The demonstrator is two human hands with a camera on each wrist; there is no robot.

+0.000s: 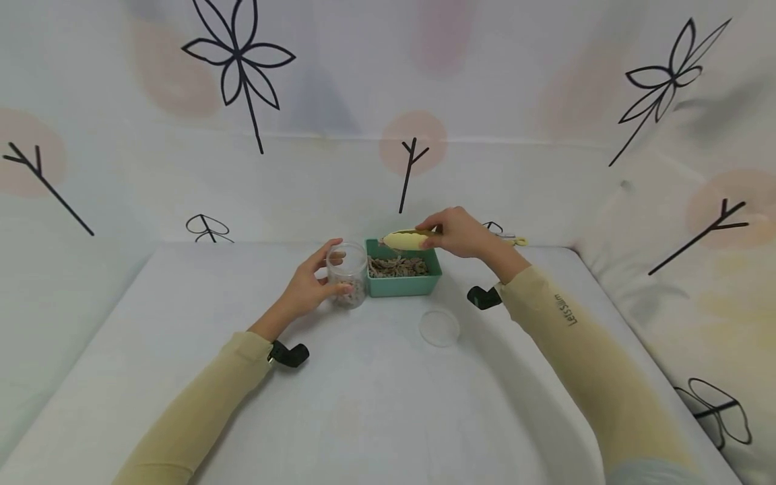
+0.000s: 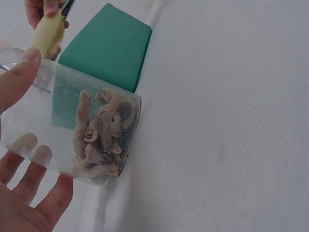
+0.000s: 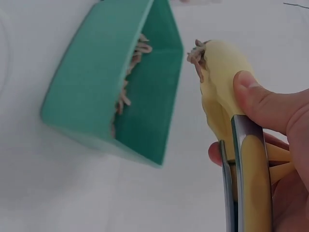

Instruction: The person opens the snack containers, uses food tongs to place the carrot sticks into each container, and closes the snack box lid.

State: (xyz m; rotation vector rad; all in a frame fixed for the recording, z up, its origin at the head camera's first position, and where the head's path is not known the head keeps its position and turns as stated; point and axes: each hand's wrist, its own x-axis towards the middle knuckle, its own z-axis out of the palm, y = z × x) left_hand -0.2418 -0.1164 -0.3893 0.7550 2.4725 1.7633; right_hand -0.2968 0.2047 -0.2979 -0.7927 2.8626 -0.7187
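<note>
In the head view my left hand [image 1: 306,288] holds a clear jar [image 1: 348,271] upright, thumb on the near side. The left wrist view shows pale brown, dried, twisted pieces [image 2: 106,133] in the jar's lower part. My right hand [image 1: 459,232] grips pale yellow tongs [image 1: 405,240] over a green rectangular box [image 1: 403,289] that stands beside the jar. In the right wrist view a small clump of the pieces [image 3: 196,58] is pinched at the tongs' tip. More such pieces [image 1: 397,267] lie inside the box.
A clear round lid [image 1: 439,328] lies on the white table [image 1: 364,404] in front of the box. Behind the right wrist a partly hidden item with a yellow end [image 1: 520,241] lies near the back edge. A patterned cloth wall [image 1: 327,182] rises behind the table.
</note>
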